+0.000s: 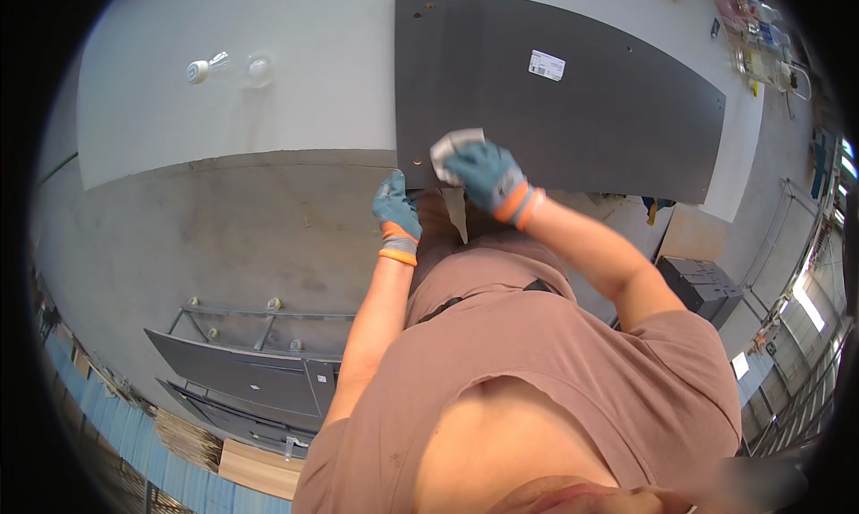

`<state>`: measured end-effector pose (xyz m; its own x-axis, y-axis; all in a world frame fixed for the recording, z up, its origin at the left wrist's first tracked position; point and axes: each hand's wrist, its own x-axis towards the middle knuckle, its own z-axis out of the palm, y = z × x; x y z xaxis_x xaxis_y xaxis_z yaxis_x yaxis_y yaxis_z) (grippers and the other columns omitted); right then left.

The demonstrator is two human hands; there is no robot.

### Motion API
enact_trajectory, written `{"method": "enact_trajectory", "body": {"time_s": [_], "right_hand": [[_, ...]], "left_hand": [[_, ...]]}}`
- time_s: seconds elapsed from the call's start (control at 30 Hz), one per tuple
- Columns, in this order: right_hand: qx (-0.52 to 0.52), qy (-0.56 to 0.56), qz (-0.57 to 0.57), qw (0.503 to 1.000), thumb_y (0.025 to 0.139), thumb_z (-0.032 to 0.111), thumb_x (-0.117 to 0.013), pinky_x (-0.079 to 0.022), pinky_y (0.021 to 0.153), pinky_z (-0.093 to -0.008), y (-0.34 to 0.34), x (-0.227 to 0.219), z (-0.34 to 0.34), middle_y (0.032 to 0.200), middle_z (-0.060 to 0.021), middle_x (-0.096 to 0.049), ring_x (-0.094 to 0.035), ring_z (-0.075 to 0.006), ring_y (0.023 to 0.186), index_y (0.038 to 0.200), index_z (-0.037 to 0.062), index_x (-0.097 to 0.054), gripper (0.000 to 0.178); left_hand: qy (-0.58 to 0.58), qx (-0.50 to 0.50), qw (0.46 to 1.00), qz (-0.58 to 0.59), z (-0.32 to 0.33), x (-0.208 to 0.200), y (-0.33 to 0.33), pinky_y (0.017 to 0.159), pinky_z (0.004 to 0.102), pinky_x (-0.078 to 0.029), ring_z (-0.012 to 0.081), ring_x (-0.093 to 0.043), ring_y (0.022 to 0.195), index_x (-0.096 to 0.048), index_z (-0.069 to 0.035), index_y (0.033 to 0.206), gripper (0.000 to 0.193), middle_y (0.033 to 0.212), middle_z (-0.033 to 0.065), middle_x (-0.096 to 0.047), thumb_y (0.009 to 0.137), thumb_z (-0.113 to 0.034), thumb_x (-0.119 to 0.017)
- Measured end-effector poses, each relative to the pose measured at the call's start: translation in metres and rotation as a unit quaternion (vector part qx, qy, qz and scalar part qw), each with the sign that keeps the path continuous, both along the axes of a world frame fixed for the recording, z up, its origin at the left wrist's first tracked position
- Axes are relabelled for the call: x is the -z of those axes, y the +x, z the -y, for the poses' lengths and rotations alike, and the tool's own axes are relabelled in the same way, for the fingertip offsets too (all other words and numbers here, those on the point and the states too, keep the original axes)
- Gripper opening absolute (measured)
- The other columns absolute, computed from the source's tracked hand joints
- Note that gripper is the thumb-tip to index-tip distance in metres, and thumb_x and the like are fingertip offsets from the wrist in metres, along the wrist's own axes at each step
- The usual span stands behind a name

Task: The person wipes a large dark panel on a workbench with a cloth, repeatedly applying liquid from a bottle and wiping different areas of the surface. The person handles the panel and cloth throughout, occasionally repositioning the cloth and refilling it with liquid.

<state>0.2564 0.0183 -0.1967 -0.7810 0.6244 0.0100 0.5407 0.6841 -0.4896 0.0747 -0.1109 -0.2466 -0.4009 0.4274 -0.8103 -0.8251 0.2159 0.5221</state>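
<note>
A dark grey flat panel (555, 84) with a white label and small holes near its corners lies on a white-topped table (313, 102). My right hand (488, 174), in a blue-grey glove with an orange cuff, grips a whitish folded cloth (455, 154) against the panel near its front left part. At the panel's front left corner is my left hand (396, 203), gloved the same way, with its fingers closed at the edge. Part of its grip is hidden by the hand itself.
A clear bottle with a white cap (198, 71) lies on the table's left part. Various items, including a clear jug (774, 69), crowd the far right. Behind me on the left, a wheeled rack (259, 322) carries dark panels. Dark boxes (702, 286) stand at right.
</note>
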Motion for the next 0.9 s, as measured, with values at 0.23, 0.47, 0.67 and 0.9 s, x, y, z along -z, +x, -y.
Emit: {"method": "enact_trajectory", "body": {"time_s": [0.23,0.47,0.67,0.9], "right_hand": [[0.118,0.109,-0.081,0.984,0.091,0.012,-0.065,-0.057,0.086,-0.0485,-0.011,0.023,-0.140,0.108,-0.0089,-0.076,-0.070,-0.0373,0.099,0.115,0.0206,-0.076,0.028],[0.234,0.152,-0.043,0.959,0.098,0.018,-0.066,-0.057,0.082,-0.0458,-0.026,0.022,-0.221,0.109,-0.0118,-0.076,-0.071,-0.0356,0.098,0.106,0.0117,-0.076,0.015],[0.107,0.013,-0.028,0.994,0.091,0.017,-0.066,-0.060,0.082,-0.0449,0.021,-0.012,-0.014,0.103,-0.0092,-0.072,-0.070,-0.0333,0.095,0.111,0.0175,-0.071,0.021],[0.342,0.086,-0.058,0.934,0.091,0.002,-0.058,-0.059,0.082,-0.0379,0.135,-0.024,-0.084,0.101,-0.0076,-0.074,-0.072,-0.0308,0.093,0.085,0.0058,-0.068,0.012]], "left_hand": [[0.002,0.023,1.000,0.004,-0.003,-0.011,-0.002,0.086,0.0375,-0.059,0.0216,-0.070,0.093,-0.069,-0.003,0.119,0.025,0.108,0.0067,-0.072,0.104,-0.023,-0.069],[-0.134,0.165,0.875,-0.436,-0.020,-0.008,-0.007,0.100,0.0404,-0.054,0.0318,-0.063,0.120,-0.062,0.003,0.131,0.037,0.134,0.0162,-0.063,0.101,-0.018,-0.071],[0.036,0.241,0.663,-0.708,-0.182,-0.049,-0.011,0.114,0.0496,-0.043,0.0424,-0.048,0.141,-0.065,0.000,0.130,0.042,0.151,0.0254,-0.050,0.094,-0.020,-0.075],[0.110,0.351,0.387,-0.845,-0.263,-0.001,-0.035,0.117,0.0549,-0.037,0.0410,-0.047,0.142,-0.069,-0.008,0.128,0.054,0.146,0.0167,-0.057,0.094,-0.049,-0.070]]}}
